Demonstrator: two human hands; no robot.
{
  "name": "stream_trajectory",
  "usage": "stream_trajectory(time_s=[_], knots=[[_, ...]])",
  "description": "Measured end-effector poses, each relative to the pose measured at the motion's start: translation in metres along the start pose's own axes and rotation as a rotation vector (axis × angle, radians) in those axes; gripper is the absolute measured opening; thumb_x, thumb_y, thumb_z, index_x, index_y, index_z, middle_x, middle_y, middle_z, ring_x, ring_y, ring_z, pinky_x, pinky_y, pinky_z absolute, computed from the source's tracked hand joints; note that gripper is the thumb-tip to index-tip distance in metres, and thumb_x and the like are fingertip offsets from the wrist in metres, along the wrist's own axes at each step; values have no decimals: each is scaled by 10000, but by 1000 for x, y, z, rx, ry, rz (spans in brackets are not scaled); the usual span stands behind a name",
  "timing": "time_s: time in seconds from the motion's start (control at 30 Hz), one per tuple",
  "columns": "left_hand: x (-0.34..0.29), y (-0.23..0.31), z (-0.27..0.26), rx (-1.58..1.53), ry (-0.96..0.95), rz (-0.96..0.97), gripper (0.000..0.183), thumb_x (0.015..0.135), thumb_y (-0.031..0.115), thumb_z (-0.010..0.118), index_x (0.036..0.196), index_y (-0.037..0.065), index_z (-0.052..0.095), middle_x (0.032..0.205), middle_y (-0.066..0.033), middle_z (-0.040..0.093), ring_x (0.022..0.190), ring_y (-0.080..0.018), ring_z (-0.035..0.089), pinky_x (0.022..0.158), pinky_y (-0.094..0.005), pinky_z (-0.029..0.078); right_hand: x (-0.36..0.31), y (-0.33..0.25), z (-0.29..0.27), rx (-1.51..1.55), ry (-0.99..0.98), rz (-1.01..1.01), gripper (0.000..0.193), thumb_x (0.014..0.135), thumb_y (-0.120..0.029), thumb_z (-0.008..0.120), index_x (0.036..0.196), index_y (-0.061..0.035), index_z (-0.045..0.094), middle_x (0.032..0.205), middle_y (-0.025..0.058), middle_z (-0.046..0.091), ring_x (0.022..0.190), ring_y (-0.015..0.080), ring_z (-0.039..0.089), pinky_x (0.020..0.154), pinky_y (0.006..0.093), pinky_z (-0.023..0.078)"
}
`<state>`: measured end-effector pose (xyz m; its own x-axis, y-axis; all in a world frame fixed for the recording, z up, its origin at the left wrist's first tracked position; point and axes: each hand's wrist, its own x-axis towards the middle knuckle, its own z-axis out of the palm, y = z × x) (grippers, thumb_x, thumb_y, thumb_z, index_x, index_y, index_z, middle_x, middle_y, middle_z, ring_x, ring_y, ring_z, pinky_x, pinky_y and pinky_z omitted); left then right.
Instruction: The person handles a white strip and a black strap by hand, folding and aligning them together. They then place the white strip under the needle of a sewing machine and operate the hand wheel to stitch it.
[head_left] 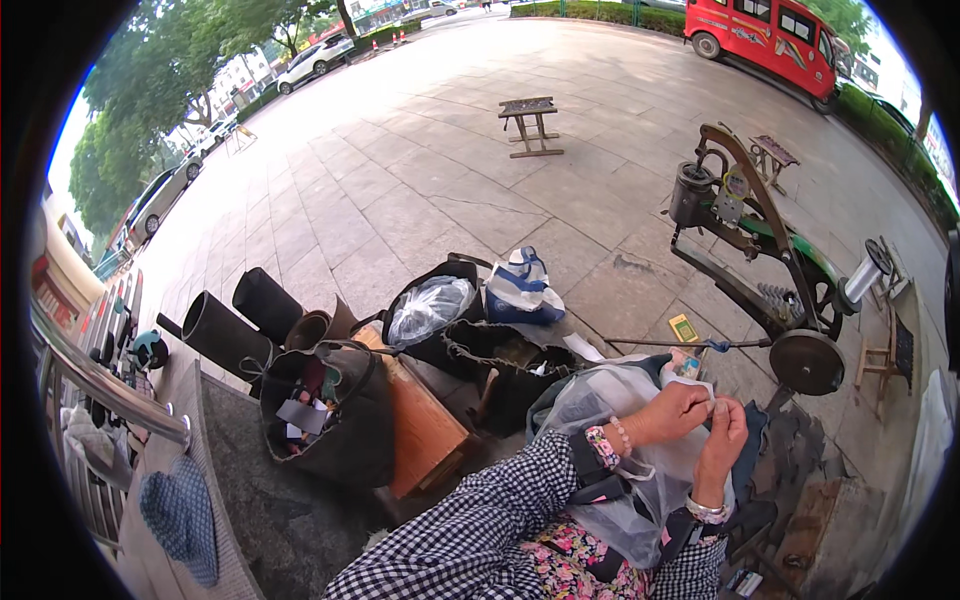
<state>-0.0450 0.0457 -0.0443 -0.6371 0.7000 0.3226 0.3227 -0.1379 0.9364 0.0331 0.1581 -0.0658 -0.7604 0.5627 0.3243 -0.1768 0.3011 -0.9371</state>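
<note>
Fingers pinched together, gripping plastic (translucent)

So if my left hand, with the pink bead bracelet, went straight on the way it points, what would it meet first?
Most likely your right hand, close ahead. Past it, the dark round machine wheel looks roughly in line, though depth is unclear.

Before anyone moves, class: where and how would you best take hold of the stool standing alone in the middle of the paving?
Probably by the near edge of its seat, coming from the wearer's side: it stands upright, seat flat and uppermost, with nothing touching that edge.
</note>
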Motion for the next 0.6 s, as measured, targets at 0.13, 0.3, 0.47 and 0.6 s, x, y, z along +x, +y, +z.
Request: stream_trajectory(time_s=[0.13, 0.3, 0.47, 0.6], knots=[[-2, 2, -1, -40, -17, 15, 165, 829, 99, 474, 723, -21, 511, 618, -26, 491, 601, -62, 419, 509, -246, 367, -4, -10, 6, 442, 31, 277, 155, 889, -143, 485, 836, -4, 528, 774, 11, 545, 689, 77, 498, 663, 230, 429], [-5, 2, 5, -183, -16, -24, 157, 825, 83, 480, 716, -24, 518, 636, 2, 504, 612, -43, 437, 527, -227, 384, -8, -18, 6, 605, 66, 355, 149, 885, -160, 505, 844, -18, 525, 763, -2, 538, 675, 70, 504, 618, 214, 422], [-5, -2, 8, -203, -53, -59, 155, 826, 84, 485, 718, -20, 525, 624, 26, 496, 605, -22, 426, 521, -208, 378, -10, -18, 1, 669, 95, 417, 139, 877, -158, 521, 875, -20, 531, 791, 8, 552, 685, 88, 534, 623, 236, 455], [-7, 4, -1, -173, 27, -107, 176, 841, 114, 495, 724, -6, 547, 610, 36, 490, 552, -16, 426, 474, -192, 358, -5, -24, 10, 758, 60, 431, 154, 868, -157, 533, 891, -6, 552, 794, 38, 590, 684, 115, 562, 645, 260, 481]])
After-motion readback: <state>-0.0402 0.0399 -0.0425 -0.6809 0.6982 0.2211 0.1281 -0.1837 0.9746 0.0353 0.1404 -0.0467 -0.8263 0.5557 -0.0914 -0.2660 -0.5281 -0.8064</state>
